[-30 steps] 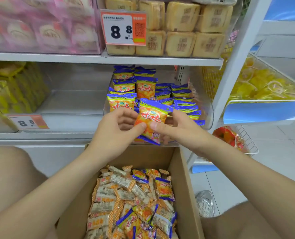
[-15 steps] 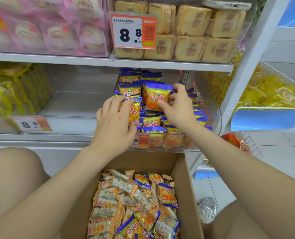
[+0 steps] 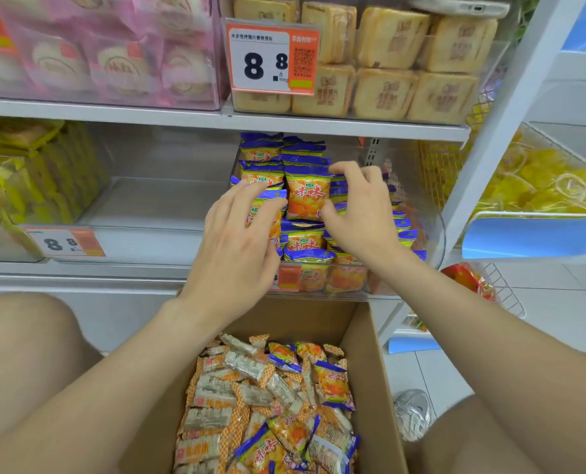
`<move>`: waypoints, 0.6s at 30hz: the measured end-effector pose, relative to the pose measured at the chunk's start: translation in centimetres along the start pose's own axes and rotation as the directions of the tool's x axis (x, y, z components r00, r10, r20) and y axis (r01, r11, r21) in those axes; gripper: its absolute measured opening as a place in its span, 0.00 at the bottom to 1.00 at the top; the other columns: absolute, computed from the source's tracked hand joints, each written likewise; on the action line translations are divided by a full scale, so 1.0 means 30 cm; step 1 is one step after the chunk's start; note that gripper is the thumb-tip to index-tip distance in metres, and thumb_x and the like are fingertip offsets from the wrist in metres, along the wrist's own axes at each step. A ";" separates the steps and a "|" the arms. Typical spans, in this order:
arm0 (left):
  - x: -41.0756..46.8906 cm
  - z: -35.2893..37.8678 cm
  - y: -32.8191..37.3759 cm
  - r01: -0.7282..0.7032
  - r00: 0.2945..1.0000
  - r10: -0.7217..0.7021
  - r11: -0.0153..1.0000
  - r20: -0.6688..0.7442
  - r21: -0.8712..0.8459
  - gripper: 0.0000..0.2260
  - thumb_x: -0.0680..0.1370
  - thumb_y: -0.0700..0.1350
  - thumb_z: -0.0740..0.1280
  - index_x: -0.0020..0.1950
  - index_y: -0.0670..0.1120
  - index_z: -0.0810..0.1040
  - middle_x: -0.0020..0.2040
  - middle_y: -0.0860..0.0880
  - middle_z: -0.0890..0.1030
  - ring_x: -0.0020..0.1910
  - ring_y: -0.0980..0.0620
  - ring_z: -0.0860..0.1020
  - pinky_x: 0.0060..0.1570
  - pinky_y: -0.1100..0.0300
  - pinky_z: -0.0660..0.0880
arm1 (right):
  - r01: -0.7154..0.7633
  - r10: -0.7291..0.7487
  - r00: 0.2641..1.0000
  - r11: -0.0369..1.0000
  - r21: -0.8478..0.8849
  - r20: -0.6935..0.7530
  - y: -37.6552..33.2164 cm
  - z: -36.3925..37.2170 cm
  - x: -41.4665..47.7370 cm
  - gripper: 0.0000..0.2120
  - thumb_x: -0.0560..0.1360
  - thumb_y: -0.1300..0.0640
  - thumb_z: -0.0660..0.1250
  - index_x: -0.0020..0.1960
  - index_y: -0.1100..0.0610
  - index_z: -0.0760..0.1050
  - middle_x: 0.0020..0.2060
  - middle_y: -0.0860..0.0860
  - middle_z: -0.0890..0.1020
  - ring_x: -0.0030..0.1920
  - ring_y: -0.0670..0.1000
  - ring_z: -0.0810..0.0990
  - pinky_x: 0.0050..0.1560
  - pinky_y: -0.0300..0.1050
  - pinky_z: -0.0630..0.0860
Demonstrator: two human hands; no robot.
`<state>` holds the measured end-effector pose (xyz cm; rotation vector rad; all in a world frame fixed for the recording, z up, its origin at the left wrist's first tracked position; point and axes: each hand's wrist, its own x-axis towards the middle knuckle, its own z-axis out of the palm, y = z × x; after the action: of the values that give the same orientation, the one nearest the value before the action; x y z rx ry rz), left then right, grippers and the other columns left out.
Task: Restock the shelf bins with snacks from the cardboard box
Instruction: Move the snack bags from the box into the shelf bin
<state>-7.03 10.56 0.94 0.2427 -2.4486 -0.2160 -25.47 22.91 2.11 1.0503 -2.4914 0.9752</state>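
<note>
A clear shelf bin (image 3: 432, 213) on the middle shelf is packed with orange-and-blue snack packets. One upright packet (image 3: 307, 196) stands on top of the stack, and my right hand (image 3: 360, 213) pinches its right side with thumb and fingers. My left hand (image 3: 240, 241) lies with straight fingers against the packets just to its left. Below, the open cardboard box (image 3: 370, 357) holds several loose packets, orange-blue ones (image 3: 332, 384) and pale checkered ones (image 3: 216, 388).
A clear bin of yellow packets (image 3: 28, 172) sits on the left of the same shelf. Pink packets (image 3: 96, 53) and tan biscuit packs (image 3: 404, 70) fill the shelf above, with a price tag (image 3: 271, 56). A white upright post (image 3: 497, 131) and a bin of yellow snacks (image 3: 541, 186) stand to the right.
Both hands lifted one packet from above the box up into the bin. The right hand now pinches it upright on the stack, and the left hand has let go and rests beside it.
</note>
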 end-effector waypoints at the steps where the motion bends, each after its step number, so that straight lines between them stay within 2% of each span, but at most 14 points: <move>1: -0.007 -0.002 0.010 -0.026 0.999 0.026 1.000 -0.024 0.006 0.21 0.77 0.39 0.69 0.71 0.45 0.75 0.72 0.43 0.73 0.73 0.40 0.69 0.69 0.44 0.69 | 0.019 -0.018 1.000 0.999 0.032 -0.019 -0.010 -0.018 -0.023 0.20 0.75 0.54 0.68 0.66 0.48 0.73 0.56 0.51 0.74 0.56 0.56 0.76 0.56 0.56 0.76; 4: -0.034 0.002 0.042 -0.105 0.993 0.105 0.994 -0.062 0.010 0.11 0.77 0.39 0.69 0.58 0.45 0.79 0.56 0.46 0.77 0.58 0.43 0.74 0.52 0.47 0.73 | 0.119 -0.123 0.991 0.991 0.069 0.057 -0.042 -0.088 -0.118 0.08 0.75 0.56 0.67 0.53 0.50 0.79 0.44 0.46 0.81 0.45 0.47 0.80 0.49 0.50 0.78; 5: -0.046 0.007 0.053 -0.138 0.990 0.137 0.990 -0.023 -0.015 0.07 0.77 0.40 0.69 0.54 0.46 0.78 0.52 0.48 0.77 0.53 0.45 0.75 0.48 0.47 0.73 | 0.137 -0.148 0.979 0.987 0.084 0.138 -0.045 -0.111 -0.156 0.06 0.74 0.56 0.66 0.50 0.50 0.80 0.38 0.44 0.82 0.40 0.45 0.80 0.46 0.49 0.79; 7: -0.083 0.034 0.073 -0.149 0.967 0.168 0.983 0.191 -0.107 0.02 0.78 0.45 0.67 0.50 0.50 0.76 0.44 0.54 0.77 0.46 0.48 0.76 0.43 0.47 0.75 | 0.160 -0.168 0.903 0.986 0.052 0.395 -0.047 -0.154 -0.230 0.06 0.74 0.55 0.66 0.48 0.49 0.80 0.32 0.44 0.82 0.35 0.45 0.79 0.42 0.49 0.79; 8: -0.106 0.055 0.084 -0.122 0.926 0.166 0.981 0.338 -0.149 0.01 0.78 0.48 0.66 0.49 0.53 0.75 0.43 0.56 0.78 0.44 0.51 0.77 0.41 0.48 0.76 | 0.200 -0.165 0.829 0.980 -0.007 0.534 -0.031 -0.164 -0.261 0.07 0.75 0.54 0.66 0.50 0.49 0.81 0.33 0.44 0.82 0.35 0.45 0.79 0.42 0.48 0.79; 10: -0.159 0.129 0.099 -0.080 0.782 0.167 0.982 0.601 -0.169 0.01 0.79 0.52 0.65 0.48 0.56 0.75 0.42 0.57 0.79 0.43 0.54 0.78 0.40 0.51 0.79 | 0.331 -0.116 0.648 0.933 -0.142 0.753 0.025 -0.162 -0.309 0.08 0.77 0.51 0.65 0.54 0.49 0.81 0.39 0.43 0.83 0.41 0.47 0.77 0.46 0.47 0.79; 12: -0.214 0.226 0.108 -0.065 0.621 0.156 0.987 0.768 -0.147 0.01 0.79 0.52 0.65 0.48 0.57 0.75 0.44 0.57 0.81 0.45 0.52 0.80 0.42 0.52 0.80 | 0.428 -0.028 0.512 0.875 -0.227 0.859 0.085 -0.141 -0.350 0.11 0.78 0.49 0.64 0.58 0.50 0.79 0.46 0.47 0.82 0.48 0.52 0.79 0.50 0.50 0.80; 15: -0.288 0.391 0.117 -0.021 0.477 0.099 0.995 0.873 -0.102 0.05 0.80 0.50 0.65 0.53 0.53 0.79 0.48 0.52 0.83 0.49 0.47 0.82 0.45 0.48 0.82 | 0.479 0.083 0.426 0.824 -0.302 0.901 0.150 -0.114 -0.393 0.14 0.81 0.49 0.62 0.63 0.53 0.77 0.56 0.55 0.76 0.57 0.58 0.78 0.56 0.55 0.79; 18: -0.366 0.551 0.127 0.034 0.383 0.034 0.998 0.923 -0.051 0.12 0.81 0.48 0.67 0.65 0.50 0.78 0.58 0.47 0.82 0.57 0.45 0.81 0.50 0.51 0.80 | 0.478 0.124 0.404 0.816 -0.325 0.906 0.195 -0.096 -0.403 0.16 0.81 0.49 0.62 0.66 0.53 0.75 0.58 0.56 0.71 0.56 0.60 0.77 0.57 0.58 0.79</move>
<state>-9.52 18.31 -17.55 0.0794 -3.5888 -0.5578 -21.19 34.26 -4.29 1.9171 -2.9380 -0.6769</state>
